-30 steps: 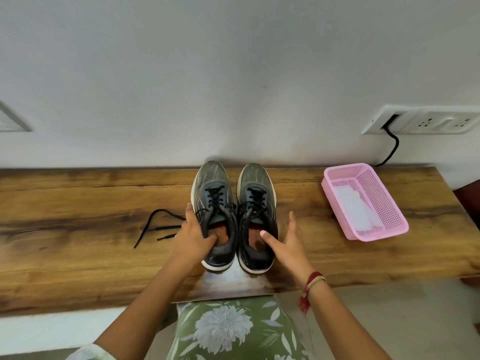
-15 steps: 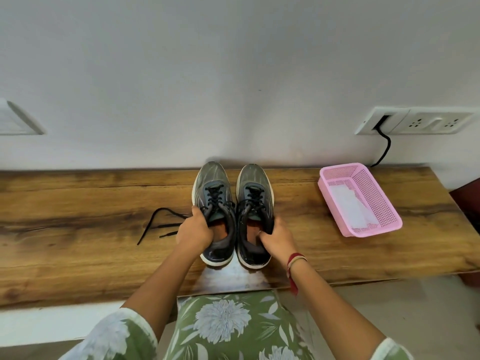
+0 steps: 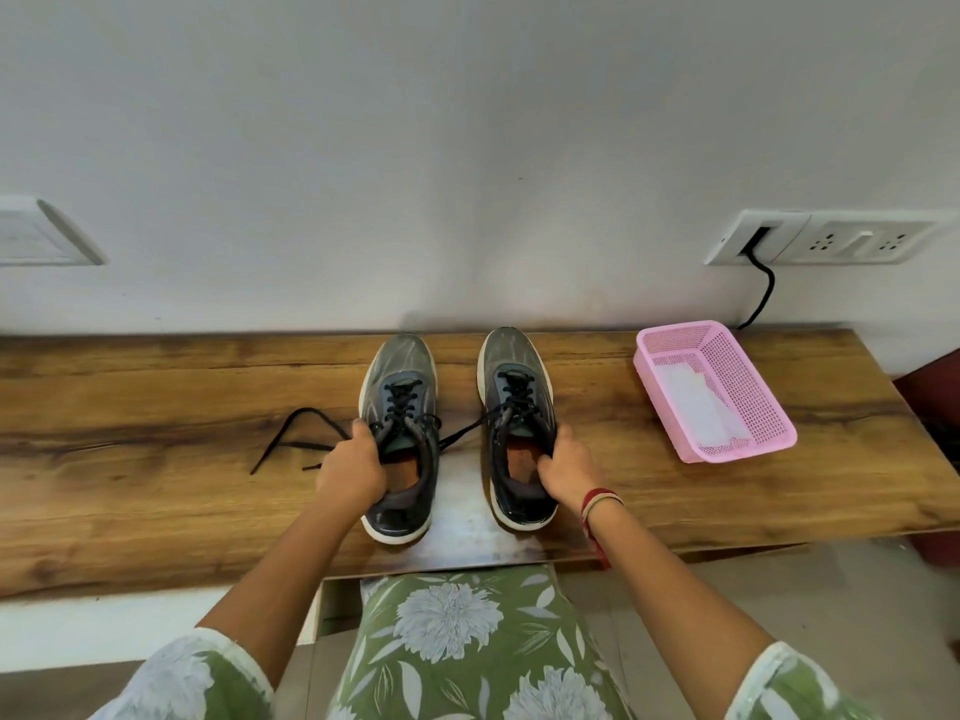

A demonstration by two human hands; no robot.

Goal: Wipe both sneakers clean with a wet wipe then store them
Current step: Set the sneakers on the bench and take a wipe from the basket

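Two grey sneakers with black laces and white soles stand toes to the wall on the wooden shelf (image 3: 156, 407). My left hand (image 3: 353, 467) grips the left sneaker (image 3: 400, 387) at its collar, fingers inside the opening. On the collar of the right sneaker (image 3: 514, 376) my right hand (image 3: 569, 470) is closed the same way. A hand-wide gap separates the two shoes. A white wet wipe (image 3: 698, 402) lies inside the pink basket (image 3: 758, 392) to the right.
Loose black lace ends (image 3: 296, 439) trail left of the left sneaker. A wall socket (image 3: 826, 244) with a black cable sits above the basket, and a switch plate (image 3: 41, 231) is at the far left. The shelf's front edge runs just below the heels.
Both hands closed on the sneaker collars and drew the shoes apart; a second ago they stood side by side touching, with my right hand open beside them.
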